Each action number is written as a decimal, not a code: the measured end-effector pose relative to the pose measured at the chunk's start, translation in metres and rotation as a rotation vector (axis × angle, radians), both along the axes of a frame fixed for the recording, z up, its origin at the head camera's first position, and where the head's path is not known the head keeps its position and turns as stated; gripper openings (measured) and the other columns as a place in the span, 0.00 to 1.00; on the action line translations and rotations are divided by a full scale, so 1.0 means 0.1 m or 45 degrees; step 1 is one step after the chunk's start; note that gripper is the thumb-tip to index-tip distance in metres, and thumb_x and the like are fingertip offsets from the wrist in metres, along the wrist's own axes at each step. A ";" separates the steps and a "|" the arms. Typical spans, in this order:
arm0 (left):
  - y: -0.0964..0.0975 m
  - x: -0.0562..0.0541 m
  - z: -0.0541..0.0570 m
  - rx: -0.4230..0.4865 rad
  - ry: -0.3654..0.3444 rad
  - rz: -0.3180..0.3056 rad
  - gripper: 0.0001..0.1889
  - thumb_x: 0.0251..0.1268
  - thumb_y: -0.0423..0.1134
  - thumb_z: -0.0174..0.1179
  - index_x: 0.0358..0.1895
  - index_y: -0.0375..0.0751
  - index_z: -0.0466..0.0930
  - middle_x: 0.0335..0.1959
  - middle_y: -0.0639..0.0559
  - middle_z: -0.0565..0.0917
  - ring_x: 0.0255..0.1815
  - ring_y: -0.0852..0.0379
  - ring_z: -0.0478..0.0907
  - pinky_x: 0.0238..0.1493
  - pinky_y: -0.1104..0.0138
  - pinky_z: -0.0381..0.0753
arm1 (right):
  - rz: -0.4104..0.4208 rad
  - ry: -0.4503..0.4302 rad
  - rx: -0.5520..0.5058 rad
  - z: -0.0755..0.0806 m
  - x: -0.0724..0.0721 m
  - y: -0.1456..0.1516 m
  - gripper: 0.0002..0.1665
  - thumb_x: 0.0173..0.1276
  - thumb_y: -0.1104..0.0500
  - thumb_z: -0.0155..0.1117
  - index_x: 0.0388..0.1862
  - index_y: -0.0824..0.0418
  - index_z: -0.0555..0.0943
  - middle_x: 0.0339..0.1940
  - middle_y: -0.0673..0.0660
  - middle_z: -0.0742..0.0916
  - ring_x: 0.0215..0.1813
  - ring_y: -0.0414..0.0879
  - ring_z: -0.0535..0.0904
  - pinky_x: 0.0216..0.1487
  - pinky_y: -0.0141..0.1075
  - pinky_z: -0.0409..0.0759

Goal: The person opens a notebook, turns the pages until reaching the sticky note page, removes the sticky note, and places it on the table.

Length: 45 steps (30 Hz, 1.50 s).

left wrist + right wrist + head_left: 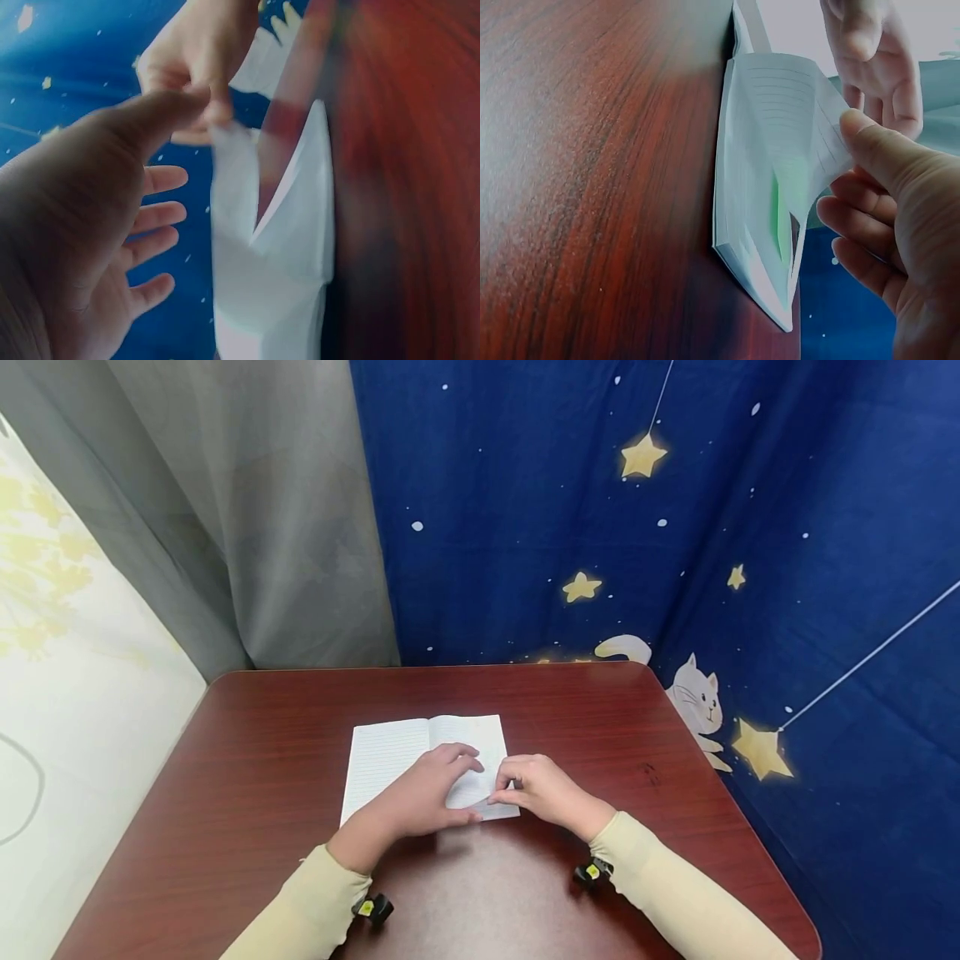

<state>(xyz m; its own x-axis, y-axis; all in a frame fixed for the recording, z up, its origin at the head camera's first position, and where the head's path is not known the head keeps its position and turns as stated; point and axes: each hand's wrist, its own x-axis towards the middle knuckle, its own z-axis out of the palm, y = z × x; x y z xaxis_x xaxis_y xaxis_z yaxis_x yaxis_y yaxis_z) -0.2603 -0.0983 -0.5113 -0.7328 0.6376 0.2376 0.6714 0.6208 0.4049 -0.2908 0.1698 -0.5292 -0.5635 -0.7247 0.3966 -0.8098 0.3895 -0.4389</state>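
Observation:
An open notebook [384, 762] with lined white pages lies on the table. My right hand [545, 787] is at its right side, thumb and fingers pinching the near corner of a page [784, 101]. That page is lifted and bends away from the sheets beneath it. A thin green strip [780, 217] shows between the pages in the right wrist view. Over the right-hand page my left hand [429, 787] is held with fingers spread and loosely bent, its thumb toward the notebook's near edge. Nothing is in its grasp in the left wrist view.
The notebook rests on a dark red wooden table [285, 735] with rounded corners. Behind stand a grey curtain [300, 527] and a blue curtain [510, 527] printed with stars and a cat. A white patterned surface [67, 693] is at the left.

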 end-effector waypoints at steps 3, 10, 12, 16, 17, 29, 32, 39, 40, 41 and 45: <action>0.09 0.00 -0.04 -0.017 0.100 -0.022 0.29 0.63 0.56 0.81 0.61 0.48 0.83 0.64 0.51 0.83 0.66 0.49 0.78 0.68 0.50 0.79 | 0.010 0.012 -0.035 0.00 0.00 0.00 0.13 0.67 0.55 0.84 0.31 0.47 0.86 0.30 0.38 0.84 0.32 0.43 0.82 0.36 0.29 0.76; 0.20 0.00 -0.10 -0.030 0.250 -0.013 0.14 0.66 0.48 0.78 0.47 0.50 0.86 0.44 0.59 0.84 0.46 0.56 0.78 0.54 0.57 0.82 | 0.010 0.047 -0.059 0.00 0.01 -0.01 0.11 0.68 0.55 0.84 0.31 0.47 0.86 0.31 0.37 0.86 0.35 0.50 0.84 0.42 0.37 0.78; 0.22 0.00 -0.11 -0.021 0.268 -0.001 0.11 0.66 0.47 0.78 0.42 0.50 0.85 0.41 0.60 0.83 0.43 0.57 0.78 0.50 0.58 0.82 | 0.017 0.059 -0.070 0.00 0.01 -0.02 0.11 0.68 0.55 0.84 0.31 0.47 0.86 0.31 0.37 0.86 0.35 0.50 0.84 0.41 0.37 0.78; 0.23 0.01 -0.13 -0.006 0.268 0.021 0.10 0.66 0.45 0.77 0.37 0.51 0.83 0.36 0.60 0.82 0.39 0.59 0.77 0.43 0.60 0.82 | 0.023 0.067 -0.068 0.02 0.02 -0.02 0.11 0.69 0.55 0.83 0.31 0.47 0.86 0.31 0.38 0.86 0.35 0.50 0.84 0.42 0.36 0.78; 0.23 0.01 -0.13 -0.006 0.265 0.027 0.11 0.66 0.45 0.77 0.36 0.52 0.83 0.35 0.60 0.82 0.38 0.59 0.76 0.42 0.60 0.82 | 0.022 0.067 -0.064 0.02 0.03 -0.02 0.11 0.70 0.55 0.82 0.31 0.47 0.86 0.31 0.38 0.86 0.35 0.50 0.84 0.42 0.36 0.78; 0.25 0.01 -0.12 -0.034 0.226 0.062 0.13 0.68 0.44 0.74 0.31 0.55 0.77 0.28 0.63 0.76 0.32 0.63 0.71 0.33 0.66 0.75 | 0.013 0.075 -0.058 0.03 0.04 -0.03 0.09 0.76 0.55 0.78 0.35 0.47 0.86 0.33 0.39 0.84 0.36 0.49 0.84 0.42 0.33 0.78; 0.24 0.00 -0.12 -0.030 0.215 0.083 0.13 0.69 0.44 0.73 0.31 0.56 0.76 0.27 0.63 0.75 0.31 0.64 0.70 0.32 0.67 0.74 | -0.005 0.101 -0.113 0.02 0.03 -0.02 0.08 0.78 0.56 0.76 0.37 0.48 0.85 0.34 0.40 0.84 0.35 0.50 0.83 0.41 0.34 0.79; 0.19 0.02 -0.05 -0.012 0.135 0.128 0.15 0.72 0.45 0.72 0.30 0.56 0.74 0.24 0.64 0.71 0.28 0.64 0.68 0.29 0.67 0.71 | -0.216 0.074 -0.186 0.03 0.04 0.00 0.04 0.80 0.58 0.72 0.49 0.55 0.85 0.42 0.45 0.85 0.40 0.44 0.84 0.43 0.39 0.85; 0.18 0.02 -0.03 -0.003 0.124 0.132 0.15 0.72 0.44 0.72 0.30 0.56 0.74 0.24 0.64 0.70 0.27 0.64 0.68 0.29 0.67 0.70 | -0.261 0.061 -0.184 0.02 0.04 0.00 0.05 0.80 0.58 0.72 0.50 0.55 0.85 0.43 0.45 0.85 0.41 0.42 0.84 0.44 0.38 0.85; 0.17 0.02 -0.02 0.003 0.120 0.137 0.16 0.72 0.44 0.72 0.29 0.56 0.74 0.23 0.64 0.70 0.27 0.64 0.68 0.29 0.67 0.70 | -0.302 0.049 -0.186 0.02 0.04 0.00 0.06 0.81 0.58 0.72 0.50 0.56 0.85 0.44 0.45 0.85 0.42 0.40 0.83 0.45 0.38 0.86; 0.12 0.05 0.05 0.033 0.112 0.155 0.17 0.72 0.42 0.71 0.27 0.56 0.72 0.21 0.64 0.68 0.25 0.65 0.66 0.27 0.67 0.68 | -0.435 0.000 -0.188 -0.02 0.01 0.01 0.09 0.80 0.57 0.73 0.51 0.59 0.84 0.45 0.50 0.86 0.44 0.41 0.85 0.46 0.40 0.86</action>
<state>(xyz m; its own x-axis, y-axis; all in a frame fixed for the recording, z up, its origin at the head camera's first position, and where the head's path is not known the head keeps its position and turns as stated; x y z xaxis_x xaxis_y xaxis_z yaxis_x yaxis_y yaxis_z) -0.2557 -0.0859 -0.5067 -0.7800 0.5383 0.3191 0.6253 0.6899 0.3646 -0.2901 0.1707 -0.5316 -0.7628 -0.4301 0.4828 -0.6442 0.5698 -0.5102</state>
